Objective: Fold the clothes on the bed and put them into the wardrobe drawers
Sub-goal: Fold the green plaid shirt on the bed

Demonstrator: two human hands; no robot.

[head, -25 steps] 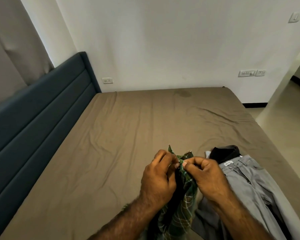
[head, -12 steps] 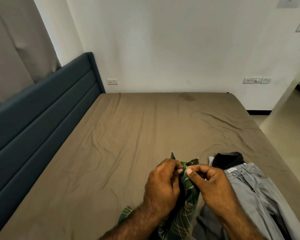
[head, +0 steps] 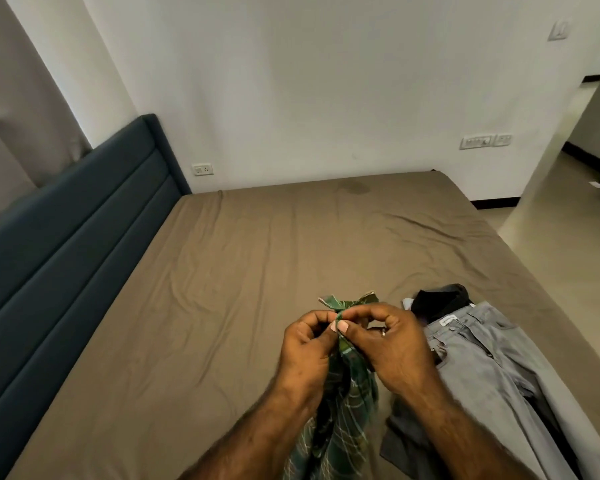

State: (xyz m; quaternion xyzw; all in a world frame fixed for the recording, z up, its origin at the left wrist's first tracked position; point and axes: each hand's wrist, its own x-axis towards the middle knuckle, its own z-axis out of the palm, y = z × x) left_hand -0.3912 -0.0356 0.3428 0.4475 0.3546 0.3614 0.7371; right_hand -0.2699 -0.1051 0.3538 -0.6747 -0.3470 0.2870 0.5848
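A green plaid shirt [head: 343,407] hangs from both my hands above the near part of the brown bed [head: 222,289]. My left hand [head: 309,348] and my right hand [head: 388,344] pinch its upper edge close together near the collar, which sticks up above my fingers. The rest of the shirt drops between my forearms, out of the bottom of the view. Grey jeans [head: 492,375] lie flat on the bed to the right, with a black garment [head: 437,301] at their top end.
A dark blue padded headboard [head: 66,237] runs along the left side of the bed. White wall with sockets stands behind the far edge. Beige floor [head: 568,244] and a doorway lie to the right. A grey curtain hangs at the far left.
My hands stay together on the shirt's top edge, my fingers shifting slightly along it. The camera has tilted a little, so the bed sits lower in view.
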